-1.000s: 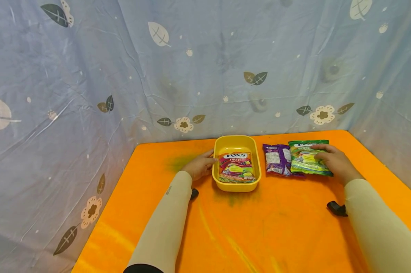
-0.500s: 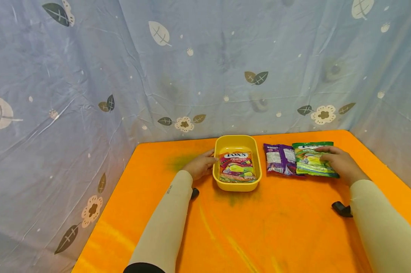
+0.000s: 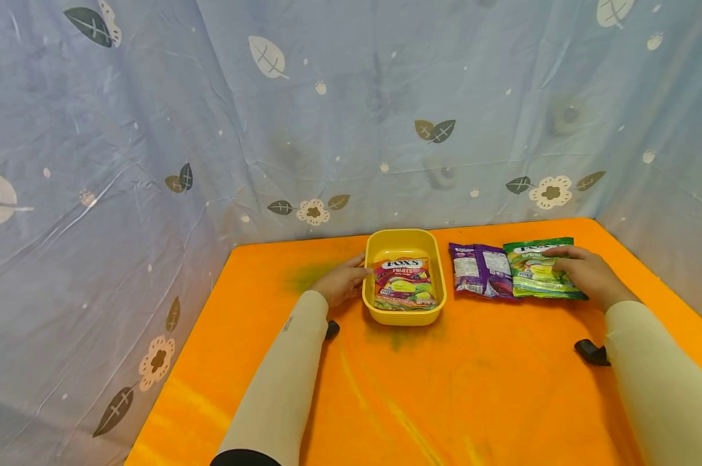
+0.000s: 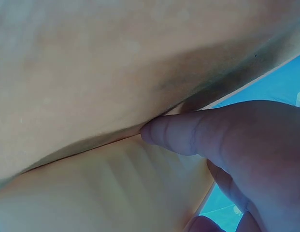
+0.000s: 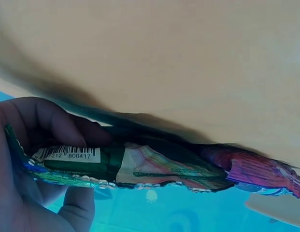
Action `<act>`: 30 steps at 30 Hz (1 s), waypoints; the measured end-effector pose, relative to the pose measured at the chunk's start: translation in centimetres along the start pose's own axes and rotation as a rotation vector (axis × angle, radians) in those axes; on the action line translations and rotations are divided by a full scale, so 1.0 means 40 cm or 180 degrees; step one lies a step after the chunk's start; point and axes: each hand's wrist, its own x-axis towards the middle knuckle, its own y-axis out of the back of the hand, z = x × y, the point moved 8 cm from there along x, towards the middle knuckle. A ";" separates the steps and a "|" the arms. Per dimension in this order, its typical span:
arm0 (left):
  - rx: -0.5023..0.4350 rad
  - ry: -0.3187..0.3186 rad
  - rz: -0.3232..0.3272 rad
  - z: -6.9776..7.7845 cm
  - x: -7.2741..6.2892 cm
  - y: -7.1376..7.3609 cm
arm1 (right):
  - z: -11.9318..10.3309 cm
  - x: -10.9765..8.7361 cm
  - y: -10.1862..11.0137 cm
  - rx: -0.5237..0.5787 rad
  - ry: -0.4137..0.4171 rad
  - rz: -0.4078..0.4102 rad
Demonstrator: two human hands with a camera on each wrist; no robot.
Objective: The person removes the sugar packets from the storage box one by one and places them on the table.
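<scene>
In the head view, my left hand (image 3: 341, 283) grips the left side of a yellow plastic tub (image 3: 405, 319), one digit at its rim. A digit (image 4: 174, 135) touches the tub's outer wall (image 4: 106, 188) low down in the left wrist view. Inside the tub lies a red Fox's Fruits candy bag (image 3: 405, 285). My right hand (image 3: 595, 278) holds the right end of a green Fox's Spring candy bag (image 3: 539, 268), its edge between thumb and fingers in the right wrist view. Left of the green bag lies a purple candy bag (image 3: 493, 268), back label up; two purple sections show, possibly two bags.
An orange-covered table (image 3: 409, 395) lies under everything. Behind and at the sides hangs a blue curtain (image 3: 374, 116) with leaf and flower prints. A dark strap-like piece (image 3: 592, 353) shows by the right wrist, another (image 3: 331, 330) by the left.
My right hand has moved right with the green bag, uncovering more of the purple packaging. The left hand and the tub have stayed in place.
</scene>
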 end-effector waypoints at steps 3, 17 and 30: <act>-0.0014 0.0016 -0.0013 0.001 0.000 -0.002 | 0.000 -0.002 0.005 -0.0020 -0.0025 -0.0024; -0.0052 -0.0004 -0.0043 0.006 0.000 -0.005 | -0.005 -0.012 0.014 -0.0079 0.0035 0.0007; 0.0029 0.0006 -0.0051 0.004 -0.004 -0.004 | -0.002 -0.025 0.019 0.0021 0.0122 0.0222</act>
